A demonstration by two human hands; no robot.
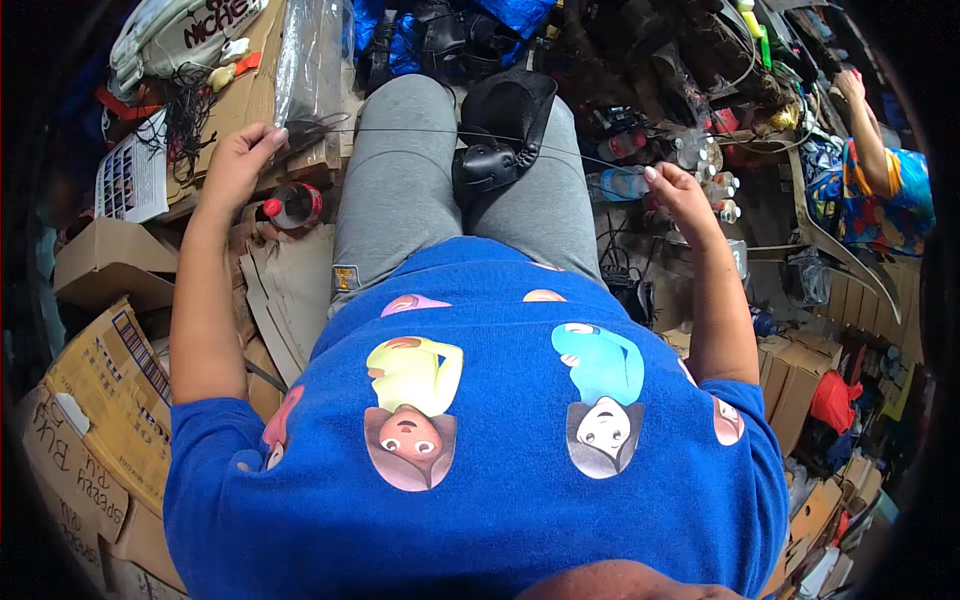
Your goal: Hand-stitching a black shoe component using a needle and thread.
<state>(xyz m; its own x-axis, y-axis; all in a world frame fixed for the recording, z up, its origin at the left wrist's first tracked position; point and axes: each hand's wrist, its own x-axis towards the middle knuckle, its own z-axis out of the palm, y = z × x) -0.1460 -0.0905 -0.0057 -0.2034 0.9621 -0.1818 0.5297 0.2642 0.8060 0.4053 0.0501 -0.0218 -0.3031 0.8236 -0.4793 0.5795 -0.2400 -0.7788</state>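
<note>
Both hands are held well apart at either side of the lap: by the left hand (243, 163), thumb and forefinger brought together, a thin dark thread (415, 130) is pinched, and by the fingertips of the right hand (684, 198) it is pinched farther along. The largest area is occupied by a blue shirt (510, 460) printed with cartoon figures, followed by grey trousers (395, 195), the thighs being set side by side. At the far right, another person's arm (868, 140) is seen beside a multicoloured garment (905, 195). A brown carton (110, 255) is placed at the left. On the lap, across the inner right thigh, a black shoe (490, 168) is rested. A red-capped bottle (293, 206) is seen between left forearm and thigh. Slightest of all, the thread is stretched nearly straight over both thighs and across the shoe; whether it is attached there cannot be told
</note>
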